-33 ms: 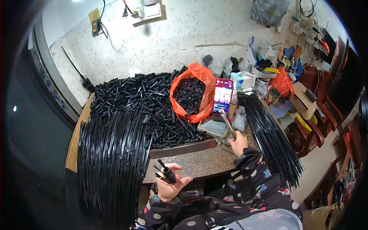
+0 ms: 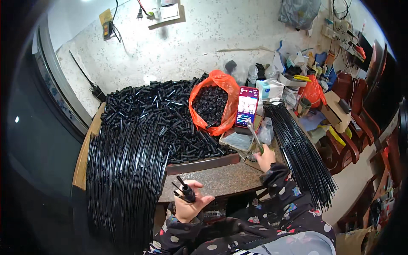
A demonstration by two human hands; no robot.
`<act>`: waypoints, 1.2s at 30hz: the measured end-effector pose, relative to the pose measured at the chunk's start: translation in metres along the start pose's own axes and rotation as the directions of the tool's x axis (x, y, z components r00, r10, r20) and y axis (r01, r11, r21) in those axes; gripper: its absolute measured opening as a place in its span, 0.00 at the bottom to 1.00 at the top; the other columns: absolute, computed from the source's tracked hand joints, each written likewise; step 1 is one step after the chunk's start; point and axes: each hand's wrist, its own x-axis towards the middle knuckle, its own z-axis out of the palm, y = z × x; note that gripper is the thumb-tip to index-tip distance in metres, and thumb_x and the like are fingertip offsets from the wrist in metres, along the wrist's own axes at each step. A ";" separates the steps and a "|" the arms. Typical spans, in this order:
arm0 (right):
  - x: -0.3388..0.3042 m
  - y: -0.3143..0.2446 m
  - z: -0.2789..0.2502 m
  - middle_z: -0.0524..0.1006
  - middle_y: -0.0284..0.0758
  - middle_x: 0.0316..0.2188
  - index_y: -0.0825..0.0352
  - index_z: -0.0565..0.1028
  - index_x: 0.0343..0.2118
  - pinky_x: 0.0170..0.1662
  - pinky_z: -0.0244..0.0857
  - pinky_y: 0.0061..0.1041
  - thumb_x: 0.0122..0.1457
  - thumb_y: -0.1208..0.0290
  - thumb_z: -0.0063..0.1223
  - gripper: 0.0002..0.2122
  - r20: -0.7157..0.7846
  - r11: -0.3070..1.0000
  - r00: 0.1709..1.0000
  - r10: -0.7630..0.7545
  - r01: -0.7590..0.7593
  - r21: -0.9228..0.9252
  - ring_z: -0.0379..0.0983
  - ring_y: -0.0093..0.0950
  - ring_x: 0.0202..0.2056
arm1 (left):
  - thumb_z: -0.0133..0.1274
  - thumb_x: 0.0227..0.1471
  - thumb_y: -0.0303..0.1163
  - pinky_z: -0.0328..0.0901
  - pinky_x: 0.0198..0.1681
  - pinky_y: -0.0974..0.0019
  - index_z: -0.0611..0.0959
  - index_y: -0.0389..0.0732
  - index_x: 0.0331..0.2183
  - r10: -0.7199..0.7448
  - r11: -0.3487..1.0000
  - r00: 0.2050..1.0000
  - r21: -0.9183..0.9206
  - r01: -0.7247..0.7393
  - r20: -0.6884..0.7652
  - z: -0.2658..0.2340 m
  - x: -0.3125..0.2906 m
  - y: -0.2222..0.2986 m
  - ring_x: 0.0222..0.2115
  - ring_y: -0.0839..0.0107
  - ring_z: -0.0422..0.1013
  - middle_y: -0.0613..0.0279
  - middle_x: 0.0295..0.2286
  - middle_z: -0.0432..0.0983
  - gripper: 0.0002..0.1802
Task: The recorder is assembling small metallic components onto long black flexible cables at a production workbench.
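Observation:
Near the front of the table, my left hand point(image 2: 188, 207) holds a black plastic tube part point(image 2: 187, 193), with thin black prongs sticking up and out beside it. My left thumb points out to the right. Farther right, my right hand point(image 2: 266, 158) is closed around a slim silver tool point(image 2: 255, 137) with a small metal head and a dark greenish grip. That head is just below a phone point(image 2: 246, 106) with a lit screen. I cannot tell whether the tool is a hammer or a wrench.
Black tube parts point(image 2: 140, 106) are heaped behind a low brown strip point(image 2: 203, 165). Long black rods point(image 2: 123, 182) hang over the left front edge, and another rod bundle point(image 2: 299, 157) lies right. An orange bag point(image 2: 214, 76) holds small black pieces. A tray point(image 2: 238, 140) contains thin pale strips.
The head of the silver tool has shifted slightly to the right. My left hand and the black tube part look almost unmoved.

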 end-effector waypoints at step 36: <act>-0.120 -0.124 -0.025 0.65 0.32 0.20 0.69 0.60 0.24 0.28 0.56 0.15 0.40 0.79 0.48 0.09 -0.004 0.370 0.949 -0.317 0.128 0.920 0.62 0.19 0.24 | 0.58 0.27 0.37 0.56 0.23 0.80 0.60 0.29 0.39 0.090 0.995 0.994 0.039 -0.088 -0.069 0.053 0.001 0.041 0.18 0.84 0.59 0.68 0.17 0.62 0.37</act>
